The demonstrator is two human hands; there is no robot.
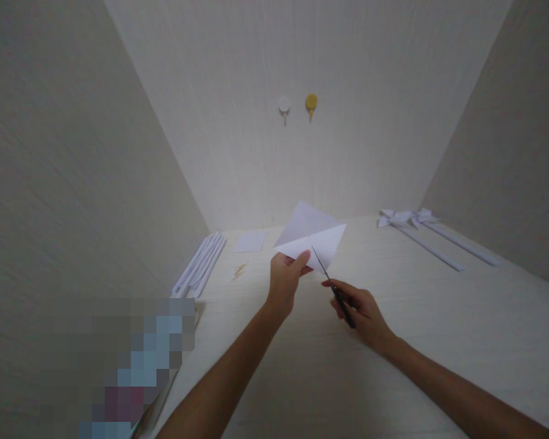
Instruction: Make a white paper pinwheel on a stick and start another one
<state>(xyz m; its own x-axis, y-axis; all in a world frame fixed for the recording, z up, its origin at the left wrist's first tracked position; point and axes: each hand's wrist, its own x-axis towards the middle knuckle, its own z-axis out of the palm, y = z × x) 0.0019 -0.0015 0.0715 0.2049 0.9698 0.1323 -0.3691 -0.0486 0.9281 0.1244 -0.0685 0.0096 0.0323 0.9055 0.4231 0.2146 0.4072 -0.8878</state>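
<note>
A person's two bare arms are reaching forward over a pale table [439, 341] set in a corner of cream walls. The left hand [286, 277] is pinching a folded white paper [312, 236] by its lower corner, thumb on top, holding it up above the table so that it is tilting toward the back wall. The paper is showing a crease running across it, making two triangular faces. The right hand [363, 311] is curling closed around the dark handles of a pair of scissors [333, 289], and the thin blades are pointing up and left, their tip touching the lower edge of the paper just beside the left thumb.

At the far left of the table, a bundle of rolled white paper sticks [200, 267] is lying next to a flat white square sheet [249, 241]. At the far right, two white paper pinwheels [405, 218] on long stems are lying side by side. Two small hooks [297, 105], one white and one yellow, are sitting high on the back wall. A blurred patch is covering the lower left corner
</note>
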